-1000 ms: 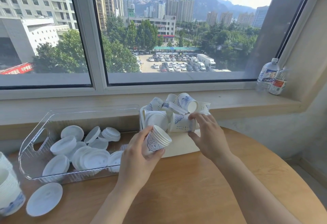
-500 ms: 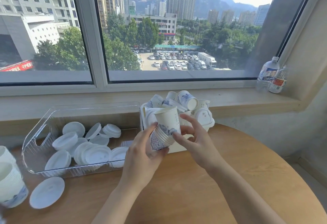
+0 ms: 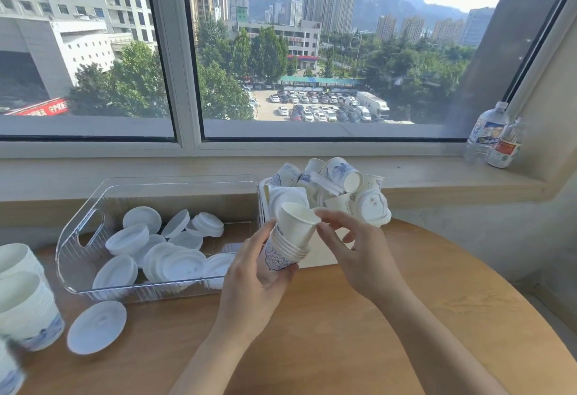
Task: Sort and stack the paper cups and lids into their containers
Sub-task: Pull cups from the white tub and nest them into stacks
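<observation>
My left hand (image 3: 253, 276) grips a stack of white paper cups with blue patterns (image 3: 285, 251), tilted, above the wooden table. A single cup (image 3: 295, 223) sits part-way in the top of that stack, and my right hand (image 3: 352, 248) pinches its rim between thumb and forefinger. Behind them a white bin (image 3: 263, 194) holds a jumble of loose cups and lids (image 3: 343, 179). A clear plastic tray (image 3: 78, 235) on the left holds several white lids (image 3: 175, 263).
One loose lid (image 3: 96, 327) lies on the round wooden table (image 3: 374, 332) in front of the tray. Taller cup stacks (image 3: 25, 297) stand at the far left edge. Two plastic bottles (image 3: 496, 138) stand on the window sill at the right.
My right hand took a cup from the white bin and brought it to the stack in my left hand. The cup now sits deeper in the stack than half a second ago.
</observation>
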Available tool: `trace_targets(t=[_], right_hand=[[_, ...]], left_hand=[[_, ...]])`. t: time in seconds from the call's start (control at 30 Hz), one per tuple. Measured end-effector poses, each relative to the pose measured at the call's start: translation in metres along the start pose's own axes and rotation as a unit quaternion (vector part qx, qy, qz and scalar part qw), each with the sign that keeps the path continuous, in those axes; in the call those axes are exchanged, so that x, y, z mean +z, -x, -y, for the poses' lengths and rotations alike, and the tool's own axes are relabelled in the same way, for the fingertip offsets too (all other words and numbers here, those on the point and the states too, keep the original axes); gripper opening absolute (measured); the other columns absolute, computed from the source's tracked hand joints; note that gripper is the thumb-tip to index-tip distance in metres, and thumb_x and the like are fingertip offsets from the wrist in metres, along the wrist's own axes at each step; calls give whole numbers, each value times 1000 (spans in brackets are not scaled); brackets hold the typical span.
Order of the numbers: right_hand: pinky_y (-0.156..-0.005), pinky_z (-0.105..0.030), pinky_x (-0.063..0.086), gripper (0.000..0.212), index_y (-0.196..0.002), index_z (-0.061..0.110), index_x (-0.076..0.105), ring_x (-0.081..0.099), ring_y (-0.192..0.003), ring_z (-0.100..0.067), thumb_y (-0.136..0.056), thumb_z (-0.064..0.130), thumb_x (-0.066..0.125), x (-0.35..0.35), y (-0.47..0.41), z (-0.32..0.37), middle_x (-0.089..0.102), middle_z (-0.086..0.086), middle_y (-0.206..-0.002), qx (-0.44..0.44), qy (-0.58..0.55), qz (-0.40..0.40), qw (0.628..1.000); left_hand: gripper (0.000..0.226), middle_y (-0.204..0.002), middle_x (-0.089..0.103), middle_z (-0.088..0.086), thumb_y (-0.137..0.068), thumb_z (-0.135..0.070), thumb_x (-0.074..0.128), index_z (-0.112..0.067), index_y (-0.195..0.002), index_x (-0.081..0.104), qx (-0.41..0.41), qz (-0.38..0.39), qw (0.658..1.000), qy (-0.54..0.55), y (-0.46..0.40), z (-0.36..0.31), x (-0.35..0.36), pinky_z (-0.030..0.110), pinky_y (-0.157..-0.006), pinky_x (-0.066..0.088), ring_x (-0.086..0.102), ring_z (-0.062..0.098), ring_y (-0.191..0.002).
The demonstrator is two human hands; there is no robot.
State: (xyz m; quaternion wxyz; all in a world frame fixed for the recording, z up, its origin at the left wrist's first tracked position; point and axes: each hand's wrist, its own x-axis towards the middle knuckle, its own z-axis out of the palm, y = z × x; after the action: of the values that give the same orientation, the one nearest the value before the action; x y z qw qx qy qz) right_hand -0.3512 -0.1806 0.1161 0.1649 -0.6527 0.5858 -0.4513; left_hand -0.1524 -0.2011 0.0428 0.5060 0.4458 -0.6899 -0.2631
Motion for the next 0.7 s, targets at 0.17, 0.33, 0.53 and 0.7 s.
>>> trace_targets(t=[0.17, 0.33, 0.53, 0.7], right_hand=[[-73, -9, 41, 20, -118, 38, 75, 55, -90, 17, -99, 36, 68, 12, 4, -1, 70, 23, -91, 8, 22, 40, 999], [-77, -14, 43, 24, -122, 38, 75, 59, -107, 5, -102, 32, 64, 30, -3, -12, 72, 26, -118, -42, 63, 76, 994], [-108, -13, 30, 55, -145, 35, 57, 42, -132, -5, -93, 32, 76, 48, -31, -23, 51, 18, -151, -96, 130, -38, 986], [-115, -41, 38, 73, -153, 32, 46, 40, -137, -17, -88, 32, 80, 66, -48, -35, 48, 13, -156, -92, 167, -25, 981]], left_hand=[[78, -138, 60, -20, -85, -36, 84, -47, -151, 44, -6, -16, 1000, 7, 0, 4, -5, 47, -106, 51, 57, 12, -131], [83, -134, 61, -17, -84, -36, 85, -50, -152, 40, -4, -28, 1000, -8, -3, 14, -12, 48, -99, 54, 59, 15, -126], [76, -137, 60, -18, -84, -50, 76, -52, -151, 40, -8, -56, 998, -20, -10, 26, -30, 45, -100, 56, 58, 9, -128], [75, -139, 59, -18, -83, -53, 73, -50, -151, 41, -15, -55, 998, -27, -13, 36, -39, 48, -102, 54, 56, 9, -131]])
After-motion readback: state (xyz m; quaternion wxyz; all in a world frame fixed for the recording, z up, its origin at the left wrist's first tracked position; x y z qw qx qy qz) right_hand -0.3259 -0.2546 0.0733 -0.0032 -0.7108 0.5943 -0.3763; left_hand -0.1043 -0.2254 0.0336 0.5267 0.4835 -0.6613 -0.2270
